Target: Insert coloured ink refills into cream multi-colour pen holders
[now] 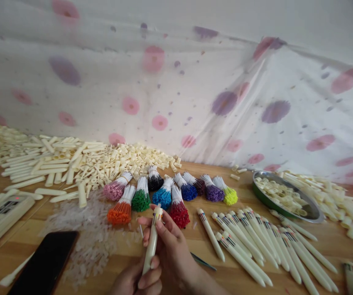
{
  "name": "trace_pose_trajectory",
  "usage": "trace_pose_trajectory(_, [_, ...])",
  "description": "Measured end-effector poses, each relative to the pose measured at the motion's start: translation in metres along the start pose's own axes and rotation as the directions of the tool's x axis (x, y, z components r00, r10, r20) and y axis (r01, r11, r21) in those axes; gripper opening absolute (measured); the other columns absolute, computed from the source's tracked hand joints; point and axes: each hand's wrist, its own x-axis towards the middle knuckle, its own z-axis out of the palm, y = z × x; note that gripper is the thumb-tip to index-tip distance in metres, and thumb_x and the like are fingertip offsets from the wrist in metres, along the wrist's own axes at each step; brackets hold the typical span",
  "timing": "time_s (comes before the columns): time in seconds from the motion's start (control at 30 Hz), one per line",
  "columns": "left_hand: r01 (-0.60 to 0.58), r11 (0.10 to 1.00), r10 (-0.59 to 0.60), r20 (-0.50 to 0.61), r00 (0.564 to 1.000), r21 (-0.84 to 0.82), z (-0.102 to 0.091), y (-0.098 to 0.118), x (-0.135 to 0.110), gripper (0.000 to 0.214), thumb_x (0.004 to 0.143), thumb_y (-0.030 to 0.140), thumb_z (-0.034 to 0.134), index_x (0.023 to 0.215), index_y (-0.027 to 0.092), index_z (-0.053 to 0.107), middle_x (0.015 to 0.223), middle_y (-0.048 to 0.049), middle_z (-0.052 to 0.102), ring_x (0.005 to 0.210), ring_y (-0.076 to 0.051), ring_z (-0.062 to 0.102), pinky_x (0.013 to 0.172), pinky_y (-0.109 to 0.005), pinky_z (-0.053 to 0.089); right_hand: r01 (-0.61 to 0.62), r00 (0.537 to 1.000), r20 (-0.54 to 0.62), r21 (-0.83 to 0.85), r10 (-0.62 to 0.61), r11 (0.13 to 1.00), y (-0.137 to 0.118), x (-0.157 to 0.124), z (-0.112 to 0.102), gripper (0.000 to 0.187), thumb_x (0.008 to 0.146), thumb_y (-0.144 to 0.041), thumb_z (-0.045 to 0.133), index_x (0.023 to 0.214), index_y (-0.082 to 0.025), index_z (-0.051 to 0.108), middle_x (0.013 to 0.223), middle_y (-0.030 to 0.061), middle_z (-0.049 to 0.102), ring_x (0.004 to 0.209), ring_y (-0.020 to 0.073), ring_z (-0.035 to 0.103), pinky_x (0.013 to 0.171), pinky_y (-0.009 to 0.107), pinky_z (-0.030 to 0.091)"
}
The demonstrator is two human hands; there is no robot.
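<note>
A cream multicolour pen (151, 241) stands nearly upright at the bottom centre. My left hand (139, 279) is closed round its lower barrel. My right hand (167, 241) pinches its upper part, fingers curled near the tip. Just beyond lie bundles of coloured refills (164, 196): pink, orange, green, black, blue, red, purple and yellow-green. A row of finished pens (250, 241) lies to the right of my hands on the wooden table (26, 246).
Heaps of cream pen barrels and small parts (81, 159) cover the back left. A metal dish (313, 211) of cream parts sits at right. A black phone (46, 264) lies at bottom left, beside a pile of clear bits (87, 233). A spotted cloth (176, 90) hangs behind.
</note>
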Motion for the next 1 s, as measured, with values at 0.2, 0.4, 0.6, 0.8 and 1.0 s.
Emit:
trace_pose_trajectory(0.2, [0.014,1.000,-0.014,-0.018,1.000,0.011,0.002,0.000,-0.002,0.027,0.069,0.033,0.076,0.062,0.012,0.061,0.042,0.0103,0.035,0.032,0.000,0.011,0.029,-0.009,0.013,-0.154,0.977,0.169,0.149,0.128,0.977,-0.014,0.006,-0.006,0.051,0.077,-0.056,0.058,0.111,-0.018,0.050,0.070,0.0006,0.066,0.056,0.0114,0.055,0.059,0.024,0.041])
trace_pose_trajectory(0.4, [0.022,0.994,-0.020,-0.026,0.999,0.106,0.000,-0.004,-0.004,0.032,0.067,0.039,0.075,0.061,0.013,0.059,0.042,0.0099,0.034,0.032,0.000,0.013,0.029,-0.011,0.010,-0.247,0.943,0.268,0.174,0.196,0.953,-0.024,0.010,-0.010,0.029,0.084,-0.042,0.047,0.096,-0.018,0.056,0.050,-0.0032,0.056,0.048,0.0117,0.047,0.053,0.024,0.037])
trace_pose_trajectory(0.6, [0.041,0.987,-0.034,-0.048,0.998,0.152,0.003,-0.003,-0.001,0.043,0.062,0.044,0.077,0.049,0.015,0.049,0.036,0.0120,0.028,0.030,0.000,0.011,0.028,-0.012,0.008,-0.221,0.951,0.256,0.177,0.172,0.959,-0.020,0.008,-0.007,0.021,0.083,-0.039,0.049,0.091,-0.020,0.056,0.048,-0.0044,0.055,0.046,0.0112,0.043,0.053,0.024,0.036])
trace_pose_trajectory(0.8, [0.042,0.976,-0.024,-0.082,0.996,0.213,0.004,-0.003,0.000,0.046,0.059,0.048,0.078,0.047,0.015,0.048,0.035,0.0122,0.029,0.029,0.001,0.014,0.029,-0.012,0.009,-0.265,0.937,0.275,0.167,0.214,0.950,-0.021,0.008,-0.010,0.035,0.084,-0.054,0.045,0.092,-0.021,0.055,0.053,-0.0010,0.060,0.049,0.0127,0.048,0.053,0.025,0.038])
trace_pose_trajectory(1.0, [-0.044,0.936,0.117,-0.191,0.975,0.349,-0.008,-0.013,-0.002,0.043,0.064,0.057,0.070,0.066,0.015,0.063,0.041,0.0064,0.048,0.031,-0.001,0.030,0.033,-0.014,0.017,-0.258,0.938,0.279,0.169,0.205,0.951,-0.028,0.008,-0.011,0.017,0.081,-0.034,0.045,0.085,-0.021,0.055,0.058,-0.0014,0.062,0.041,0.0090,0.040,0.048,0.023,0.038])
